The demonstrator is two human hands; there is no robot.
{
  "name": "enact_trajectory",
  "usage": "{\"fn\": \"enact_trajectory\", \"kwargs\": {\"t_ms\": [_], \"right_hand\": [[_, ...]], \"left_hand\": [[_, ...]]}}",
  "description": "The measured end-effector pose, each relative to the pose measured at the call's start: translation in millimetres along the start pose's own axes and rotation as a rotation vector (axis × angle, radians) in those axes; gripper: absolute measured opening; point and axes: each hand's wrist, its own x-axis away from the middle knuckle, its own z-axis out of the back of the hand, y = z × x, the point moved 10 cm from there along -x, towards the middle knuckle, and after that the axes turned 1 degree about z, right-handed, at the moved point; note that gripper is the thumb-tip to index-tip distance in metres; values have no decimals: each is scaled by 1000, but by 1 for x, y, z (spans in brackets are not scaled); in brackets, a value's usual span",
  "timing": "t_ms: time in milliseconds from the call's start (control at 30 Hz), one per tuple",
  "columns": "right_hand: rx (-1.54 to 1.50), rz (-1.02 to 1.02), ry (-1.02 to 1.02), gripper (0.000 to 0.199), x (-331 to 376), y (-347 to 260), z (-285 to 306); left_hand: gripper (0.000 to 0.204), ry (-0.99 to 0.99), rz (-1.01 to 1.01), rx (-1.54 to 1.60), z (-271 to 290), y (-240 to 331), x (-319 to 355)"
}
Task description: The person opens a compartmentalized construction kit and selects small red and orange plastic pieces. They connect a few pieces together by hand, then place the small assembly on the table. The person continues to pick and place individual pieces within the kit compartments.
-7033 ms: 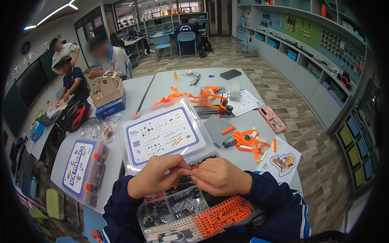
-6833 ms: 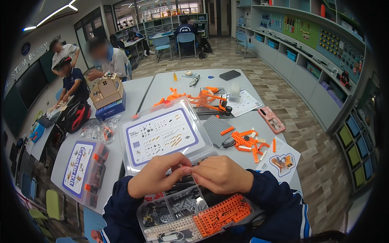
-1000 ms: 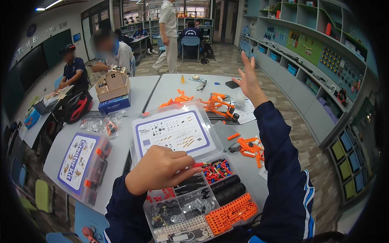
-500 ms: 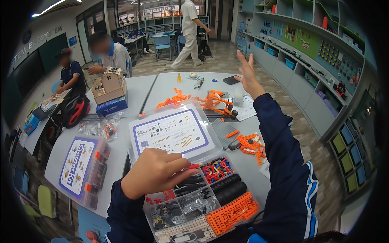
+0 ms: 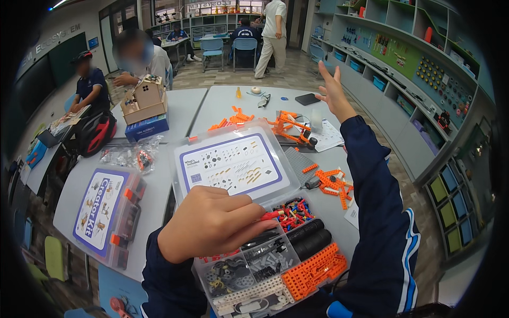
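Observation:
My left hand (image 5: 209, 225) is closed, pinching a small red pin (image 5: 272, 215) between thumb and fingertips. It hovers over a clear compartment box (image 5: 246, 270) and hides part of it. Inside lie mixed red, blue and yellow pins (image 5: 294, 213), black tyres (image 5: 312, 241), grey gears (image 5: 225, 278), white beams (image 5: 244, 294) and orange beams (image 5: 314, 271). The box's raised lid (image 5: 228, 164) carries a printed parts sheet. Held up at the right, my right hand (image 5: 336, 95) is open with fingers spread and nothing in it. Beyond the lid sits a partly built orange frame (image 5: 291, 126).
A second, closed kit box (image 5: 108, 214) lies at left, near bagged parts (image 5: 132, 158). Behind it a wooden house model (image 5: 144, 100) stands on a blue box (image 5: 147, 127). Loose orange beams (image 5: 334, 185), a grey plate (image 5: 298, 161) and a phone (image 5: 307, 99) lie on the table. Two people sit at left.
The view has shifted slightly. My left hand still pinches the red pin, and my right hand stays raised and open. In the background, a walking person has moved to the right.

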Motion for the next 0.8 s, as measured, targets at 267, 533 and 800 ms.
{"fn": "enact_trajectory", "kwargs": {"t_ms": [267, 533, 800], "right_hand": [[32, -6, 53, 133, 3, -10, 3], [18, 4, 53, 134, 5, -16, 19], [-152, 32, 75, 46, 39, -12, 52]], "left_hand": [[21, 49, -22, 28, 15, 5, 4], [21, 69, -34, 32, 17, 8, 4], [26, 30, 10, 13, 17, 5, 5]]}}
